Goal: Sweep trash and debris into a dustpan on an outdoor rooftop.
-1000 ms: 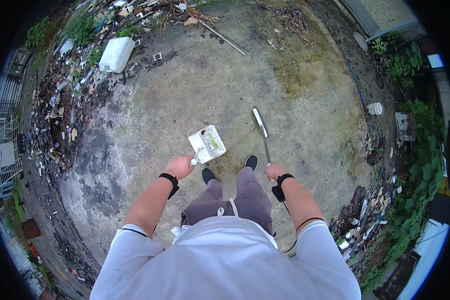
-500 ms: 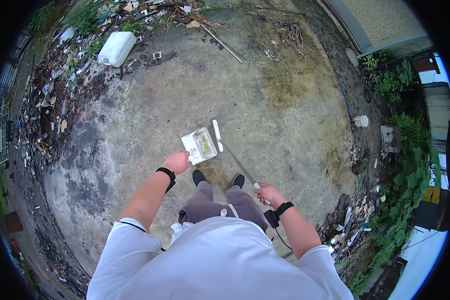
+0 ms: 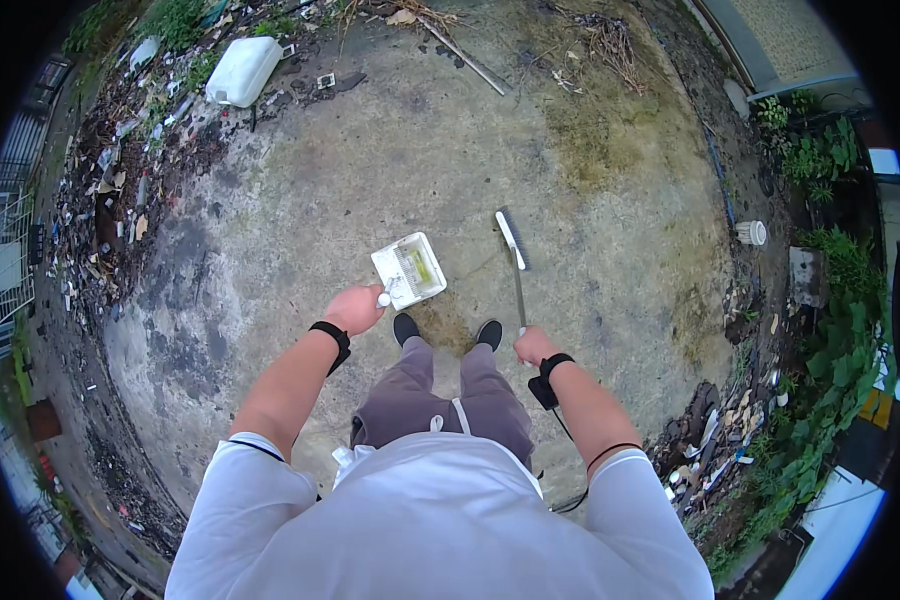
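My left hand point(image 3: 356, 309) is closed on the handle of a white dustpan point(image 3: 390, 262), held in front of my left foot. Inside the pan lies something yellow-green point(image 3: 425, 268), too small to make out. In my right hand point(image 3: 536, 345), the fingers wrap round the handle of a broom point(image 3: 513, 240). Its long thin shaft runs forward to a white head with dark bristles, a short way right of the pan and apart from it. Whether the bristles touch the concrete, I cannot tell.
A white plastic jerrycan point(image 3: 244, 72) lies by the litter point(image 3: 120, 190) along the far left. A thin pole point(image 3: 462, 55) and dry twigs point(image 3: 610, 45) lie ahead. On the right are a white bucket point(image 3: 751, 233), a concrete block point(image 3: 808, 276) and green plants point(image 3: 820, 350).
The broom head has swung right, away from the dustpan, and its bristles now face right. My right hand has moved slightly forward. The left hand still holds the pan, which has tilted a little.
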{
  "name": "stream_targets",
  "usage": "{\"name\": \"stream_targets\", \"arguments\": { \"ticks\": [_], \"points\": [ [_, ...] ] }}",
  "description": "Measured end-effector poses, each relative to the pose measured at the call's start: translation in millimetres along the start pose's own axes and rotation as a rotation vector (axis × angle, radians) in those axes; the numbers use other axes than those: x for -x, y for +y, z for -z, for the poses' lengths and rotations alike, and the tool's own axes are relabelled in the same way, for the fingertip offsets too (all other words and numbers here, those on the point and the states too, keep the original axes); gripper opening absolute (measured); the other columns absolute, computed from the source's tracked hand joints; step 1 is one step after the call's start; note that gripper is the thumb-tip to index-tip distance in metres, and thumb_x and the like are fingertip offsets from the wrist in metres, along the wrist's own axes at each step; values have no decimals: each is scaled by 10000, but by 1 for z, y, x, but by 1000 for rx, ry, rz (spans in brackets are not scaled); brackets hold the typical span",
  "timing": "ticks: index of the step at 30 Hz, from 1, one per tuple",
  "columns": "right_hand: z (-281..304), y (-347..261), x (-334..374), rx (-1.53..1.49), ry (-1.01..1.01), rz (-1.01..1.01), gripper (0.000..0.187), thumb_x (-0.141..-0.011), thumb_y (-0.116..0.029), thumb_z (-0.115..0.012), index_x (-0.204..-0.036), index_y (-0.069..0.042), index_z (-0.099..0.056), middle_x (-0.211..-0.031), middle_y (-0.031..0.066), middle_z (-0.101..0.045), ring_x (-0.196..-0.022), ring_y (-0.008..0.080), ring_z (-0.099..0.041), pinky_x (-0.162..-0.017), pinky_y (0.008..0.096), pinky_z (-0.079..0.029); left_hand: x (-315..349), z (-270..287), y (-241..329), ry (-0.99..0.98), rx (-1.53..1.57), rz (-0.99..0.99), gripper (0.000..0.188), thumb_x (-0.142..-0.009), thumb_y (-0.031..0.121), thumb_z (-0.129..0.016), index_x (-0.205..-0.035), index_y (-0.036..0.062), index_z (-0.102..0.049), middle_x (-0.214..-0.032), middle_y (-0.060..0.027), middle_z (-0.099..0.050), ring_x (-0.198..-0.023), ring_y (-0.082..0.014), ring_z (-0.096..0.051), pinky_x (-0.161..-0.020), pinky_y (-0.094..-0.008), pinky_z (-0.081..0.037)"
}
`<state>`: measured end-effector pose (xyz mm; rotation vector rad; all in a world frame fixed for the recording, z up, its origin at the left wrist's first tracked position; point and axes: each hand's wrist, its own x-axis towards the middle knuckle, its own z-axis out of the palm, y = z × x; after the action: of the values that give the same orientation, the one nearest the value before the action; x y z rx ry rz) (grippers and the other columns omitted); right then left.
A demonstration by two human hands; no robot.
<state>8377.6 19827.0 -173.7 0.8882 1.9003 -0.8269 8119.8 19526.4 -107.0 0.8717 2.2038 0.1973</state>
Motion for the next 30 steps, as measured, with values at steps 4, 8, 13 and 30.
{"name": "stream_targets", "arguments": {
  "ticks": [4, 8, 13, 30],
  "points": [
    [-32, -41, 39, -177, -171, 96, 140, -686, -117, -632, -610, -4, -668, -681, 207, -666, -642, 327, -676, -586, 416, -508, -1, 2, 8, -8, -22, 13, 217, -855, 259, -596, -939, 60, -616, -920, -188, -675, -887, -377, -648, -772, -486, -516],
    [-16, -47, 87, -440, -165, 107, 156, -762, -82, -625, -881, 15, -653, -649, 96, -603, -507, 196, -573, -462, 353, -430, -3, 2, 4, 4, -15, -1, 218, -856, 254, -591, -948, 59, -617, -905, -191, -677, -877, -379, -650, -768, -486, -518],
    [15, -23, 138, -747, -271, -50, 360, -884, -100, -569, -1237, -40, -537, -652, -20, -495, -471, 70, -452, -416, 247, -364, 0, 13, -2, -79, -14, 36, 238, -868, 239, -581, -1023, 62, -618, -996, -183, -678, -948, -357, -648, -825, -465, -521],
    [-58, -67, 58, -64, -146, 202, 254, -727, -62, -605, -951, 51, -644, -772, 200, -687, -621, 296, -672, -597, 377, -528, 3, 3, -17, 5, -26, -19, 229, -880, 278, -573, -950, 62, -606, -894, -188, -676, -861, -379, -651, -753, -488, -521]
  ]
}}
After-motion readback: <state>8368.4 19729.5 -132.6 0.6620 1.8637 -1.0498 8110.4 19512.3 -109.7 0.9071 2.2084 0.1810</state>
